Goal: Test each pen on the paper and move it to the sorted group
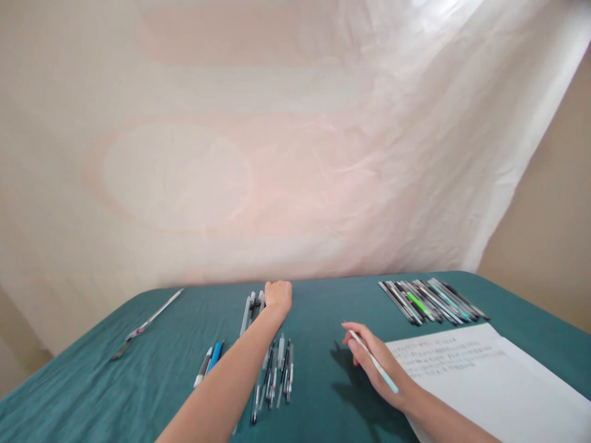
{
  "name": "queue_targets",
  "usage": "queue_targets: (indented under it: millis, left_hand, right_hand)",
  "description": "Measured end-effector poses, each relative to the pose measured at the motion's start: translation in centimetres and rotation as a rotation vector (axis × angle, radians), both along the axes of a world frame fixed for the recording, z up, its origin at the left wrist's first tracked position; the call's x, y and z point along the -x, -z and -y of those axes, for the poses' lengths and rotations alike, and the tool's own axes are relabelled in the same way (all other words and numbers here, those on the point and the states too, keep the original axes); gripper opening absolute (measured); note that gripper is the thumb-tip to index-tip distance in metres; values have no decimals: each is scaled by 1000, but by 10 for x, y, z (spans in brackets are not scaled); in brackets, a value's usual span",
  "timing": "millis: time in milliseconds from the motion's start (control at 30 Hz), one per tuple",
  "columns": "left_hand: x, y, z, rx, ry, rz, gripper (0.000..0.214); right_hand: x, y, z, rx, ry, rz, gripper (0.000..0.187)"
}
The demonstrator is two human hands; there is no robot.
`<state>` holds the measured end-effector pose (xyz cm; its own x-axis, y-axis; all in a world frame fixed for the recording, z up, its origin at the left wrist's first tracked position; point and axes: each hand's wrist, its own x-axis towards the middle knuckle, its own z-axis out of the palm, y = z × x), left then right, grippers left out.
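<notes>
Head cam: right hand pinches a white-and-aqua pen beside the paper; left hand's curled by loose pens, can't tell if gripping. Few lines written, rest looks blank.

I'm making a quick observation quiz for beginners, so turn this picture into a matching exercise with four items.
Column one:
1. Left hand
2. Right hand
3. White paper
4. Bright blue pen

Column two:
A. Bears lines of handwriting
B. Lies beside a white-and-dark pen
C. Is near the far edge of the green cloth
D. Holds a pale pen with a light blue end

Right pairs: 1-C, 2-D, 3-A, 4-B.
</notes>
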<state>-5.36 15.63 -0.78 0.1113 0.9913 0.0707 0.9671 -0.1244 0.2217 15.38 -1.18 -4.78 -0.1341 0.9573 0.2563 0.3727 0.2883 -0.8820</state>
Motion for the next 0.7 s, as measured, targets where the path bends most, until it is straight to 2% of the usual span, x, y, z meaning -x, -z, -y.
queue_targets:
  millis: [100,167,267,367,433,467,533,600,700]
  left_hand:
    - [-9,-2,10,-9,31,159,19]
    - [-18,-5,22,-16,77,305,19]
    - [-34,-3,50,30,140,553,23]
    - [-49,8,83,101,124,811,31]
    - [-55,18,103,290,-37,1436,24]
    - [-57,23,111,376,-114,1675,20]
    - [-60,30,121,464,-192,1941,14]
    - [-61,35,127,470,-200,2055,10]
    - [-63,36,129,435,-161,2105,10]
  right_hand:
    - [1,-2,2,-64,-16,49,31]
    - [0,1,2,-92,6,59,29]
    - [-2,6,1,-140,63,80,23]
    - [-4,6,3,-269,35,131,19]
    - [-5,0,7,-364,-42,175,26]
    - [-5,-3,10,-400,-87,207,30]
    - [-4,-11,14,-454,-154,283,34]
    - [-4,-17,18,-499,-180,342,32]
    - [-4,-21,18,-535,-175,362,31]
